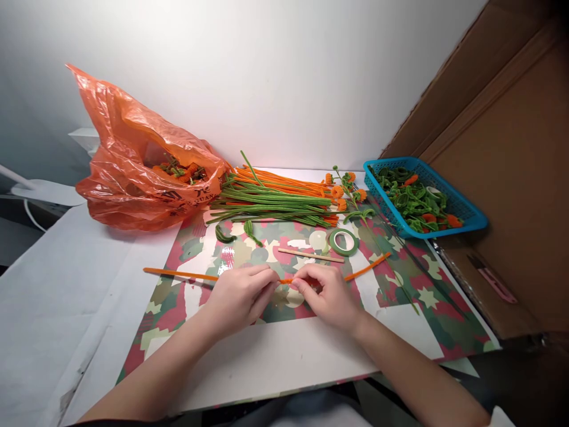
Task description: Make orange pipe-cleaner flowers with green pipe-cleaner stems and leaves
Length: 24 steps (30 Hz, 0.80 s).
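An orange pipe cleaner (180, 273) stretches left to right above the patterned board, its two ends sticking out past my hands. My left hand (242, 293) pinches it left of its middle. Close beside, my right hand (326, 293) grips it too, with only a short orange stretch showing between my fingertips. Just beyond my hands lies a thin wooden stick (311, 255). A roll of green tape (344, 242) is behind my right hand. Two small green pipe-cleaner leaves (252, 233) rest farther back on the left.
Bundled green and orange pipe cleaners (280, 201) lie at the back, beside orange flowers on a green stem (355, 196). An orange plastic bag (133, 196) stands back left. A blue basket (478, 222) of green and orange pieces sits right, near a pink-handled cutter (500, 284) and cardboard (511, 148).
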Tool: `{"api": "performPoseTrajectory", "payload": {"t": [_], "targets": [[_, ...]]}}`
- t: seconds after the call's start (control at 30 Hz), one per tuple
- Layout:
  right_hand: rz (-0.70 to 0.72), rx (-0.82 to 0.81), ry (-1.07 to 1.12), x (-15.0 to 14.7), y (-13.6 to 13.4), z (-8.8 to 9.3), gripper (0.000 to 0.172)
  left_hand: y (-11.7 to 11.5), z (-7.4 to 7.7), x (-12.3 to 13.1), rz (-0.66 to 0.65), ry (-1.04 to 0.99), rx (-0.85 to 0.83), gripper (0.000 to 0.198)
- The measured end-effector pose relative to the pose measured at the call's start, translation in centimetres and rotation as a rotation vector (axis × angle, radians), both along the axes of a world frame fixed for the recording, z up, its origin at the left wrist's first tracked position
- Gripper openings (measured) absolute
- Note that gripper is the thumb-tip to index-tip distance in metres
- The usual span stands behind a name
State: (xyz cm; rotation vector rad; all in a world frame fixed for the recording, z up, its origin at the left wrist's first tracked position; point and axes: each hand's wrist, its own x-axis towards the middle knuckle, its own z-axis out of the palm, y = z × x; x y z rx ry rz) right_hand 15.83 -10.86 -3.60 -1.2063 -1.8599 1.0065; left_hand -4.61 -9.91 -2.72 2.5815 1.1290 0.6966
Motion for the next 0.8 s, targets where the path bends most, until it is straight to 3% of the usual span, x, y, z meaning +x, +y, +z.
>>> {"api": "performPoseTrajectory", "payload": {"t": [0.23,0.33,0.43,0.63,0.8], "targets": [[0.020,0.589,-0.184,0.0,-0.1,-1.3,0.019,0.4,1.4,-0.3,-0.002,-0.095,-0.412,0.028],[0.036,0.687,-0.182,0.0,0.0,-1.5,0.017,0.4,1.6,-0.5,-0.025,-0.102,-0.521,0.031],[0.038,0.529,-0.114,0.0,0.1,-1.1,0.017,0.5,1.3,-0.7,-0.013,-0.078,-0.399,0.025],[-0.010,-0.079,0.059,0.0,0.3,-0.2,0.011,0.5,-0.2,-0.8,-0.001,0.033,0.084,0.021],[-0.004,-0.244,0.073,0.0,0.4,-0.1,0.012,0.6,-0.6,-0.6,-0.023,0.094,0.255,0.023]]}}
